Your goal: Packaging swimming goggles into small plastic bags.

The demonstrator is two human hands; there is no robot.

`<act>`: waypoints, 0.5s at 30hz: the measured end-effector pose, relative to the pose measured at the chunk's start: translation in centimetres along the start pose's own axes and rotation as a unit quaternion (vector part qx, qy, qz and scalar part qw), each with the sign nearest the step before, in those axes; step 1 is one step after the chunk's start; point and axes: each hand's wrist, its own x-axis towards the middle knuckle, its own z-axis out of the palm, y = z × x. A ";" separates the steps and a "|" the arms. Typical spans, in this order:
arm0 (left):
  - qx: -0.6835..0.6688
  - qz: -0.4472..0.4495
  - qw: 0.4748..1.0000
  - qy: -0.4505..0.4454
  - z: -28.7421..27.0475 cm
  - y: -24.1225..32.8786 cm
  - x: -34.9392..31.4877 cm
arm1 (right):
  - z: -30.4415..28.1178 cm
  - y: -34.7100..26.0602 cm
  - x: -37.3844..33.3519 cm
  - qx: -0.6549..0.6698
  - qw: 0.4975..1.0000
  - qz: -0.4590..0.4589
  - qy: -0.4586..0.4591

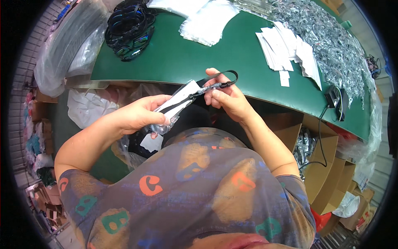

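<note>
My left hand [143, 114] grips a small clear plastic bag [176, 103] with a white card inside, held just below the edge of the green table [186, 58]. A black strap [222, 79] with a looped end runs from the bag's mouth to my right hand [226, 97], which pinches it near a small black clasp. Both hands are close together over my lap, in front of my patterned shirt.
A heap of black goggles [128, 29] lies at the table's far left. Clear bags [207, 20] and a stack of white cards [286, 47] lie further back, beside a large pile of shiny packets [331, 45]. Cardboard boxes [323, 166] stand at my right.
</note>
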 end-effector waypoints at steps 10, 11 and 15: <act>0.112 0.000 0.993 0.021 0.9 -0.3 1.0 | 0.4 0.6 0.2 0.021 0.988 0.059 0.144; 0.106 -0.008 0.994 0.006 1.0 -0.4 1.2 | 0.3 0.7 0.3 0.031 0.983 0.077 0.163; 0.055 -0.020 0.998 -0.017 1.6 -0.2 1.4 | 1.4 -1.5 0.1 0.151 0.975 0.113 0.119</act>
